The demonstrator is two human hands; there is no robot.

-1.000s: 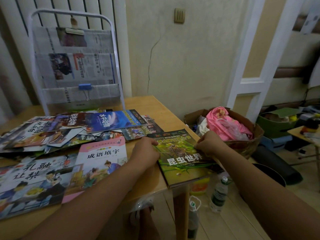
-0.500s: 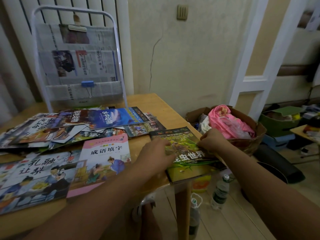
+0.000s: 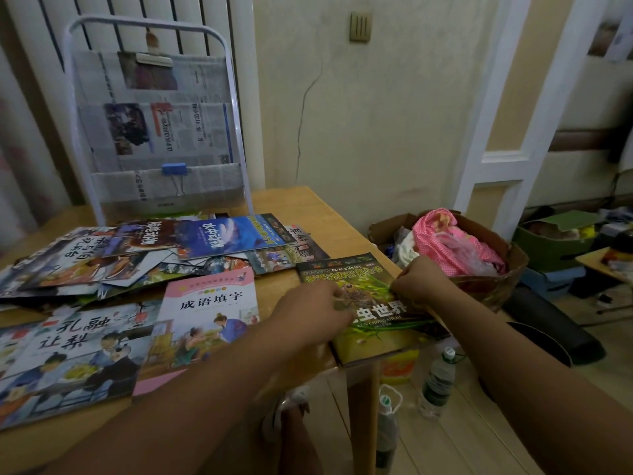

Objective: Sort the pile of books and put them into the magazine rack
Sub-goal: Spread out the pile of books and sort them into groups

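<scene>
At a wooden worktop (image 3: 308,207) strewn with picture books, a white magazine rack (image 3: 154,125) stands at the back, its pockets holding only newspapers; both hands, left hand (image 3: 308,311) and right hand (image 3: 419,281), curl their fingers onto a green insect book (image 3: 356,272) overhanging the near corner, seemingly gathering it; next it needs lifting toward the rack. A cardboard box (image 3: 493,279) beside holds pink cloth

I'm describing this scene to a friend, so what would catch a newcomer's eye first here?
Both hands, left hand and right hand, meet on a green insect book overhanging the wooden table's right corner. Left of it sprawls a pile of children's books, fronted by a pink-covered book. Behind stands a white magazine rack lined with newspaper.
</scene>
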